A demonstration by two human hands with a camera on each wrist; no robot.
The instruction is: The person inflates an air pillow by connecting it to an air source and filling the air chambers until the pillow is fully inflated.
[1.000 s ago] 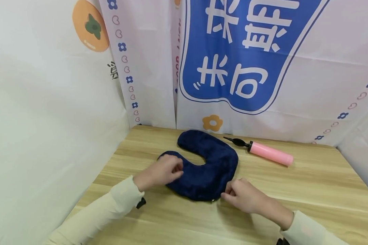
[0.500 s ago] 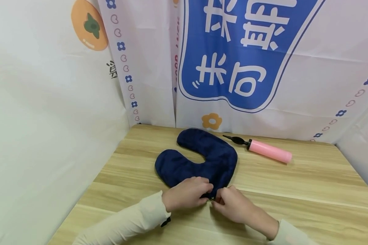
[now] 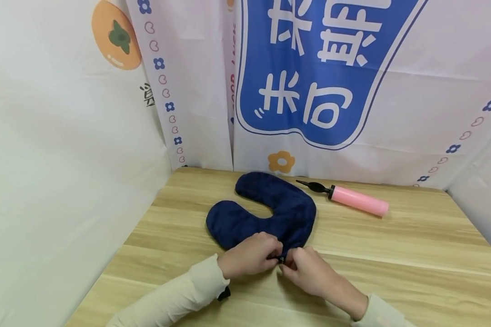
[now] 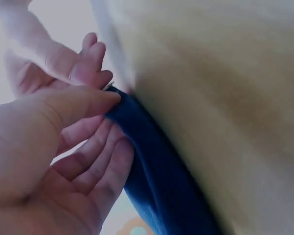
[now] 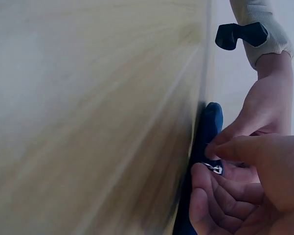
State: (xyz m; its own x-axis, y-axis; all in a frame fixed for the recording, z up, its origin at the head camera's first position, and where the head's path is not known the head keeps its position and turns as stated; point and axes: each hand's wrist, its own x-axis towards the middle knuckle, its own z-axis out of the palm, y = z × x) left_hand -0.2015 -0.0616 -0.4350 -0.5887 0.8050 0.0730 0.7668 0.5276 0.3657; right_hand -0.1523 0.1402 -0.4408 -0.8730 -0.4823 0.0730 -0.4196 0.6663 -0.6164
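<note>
A navy U-shaped neck pillow (image 3: 294, 213) lies on the table, its opening toward the left. At its near edge my left hand (image 3: 251, 255) pinches the fabric between thumb and fingers, as the left wrist view shows on the blue edge (image 4: 142, 132). Close beside it, my right hand (image 3: 311, 272) pinches the same edge, thumb and curled fingers around the spot with the zipper. A small silver zipper pull (image 5: 215, 169) shows between the right fingers in the right wrist view. The two hands' fingertips nearly meet there, hiding part of the zipper.
Behind the pillow at the right lies a hand pump (image 3: 360, 200) with a pink barrel and black nozzle. The wood-grain table (image 3: 393, 240) ends at a printed white cloth (image 3: 200, 91) at the back, and white sheeting (image 3: 65, 159) stands along the left.
My left hand has come right and down from the pillow's left arm to its near edge, beside the zipper. My right hand has shifted slightly left; both now grip the edge.
</note>
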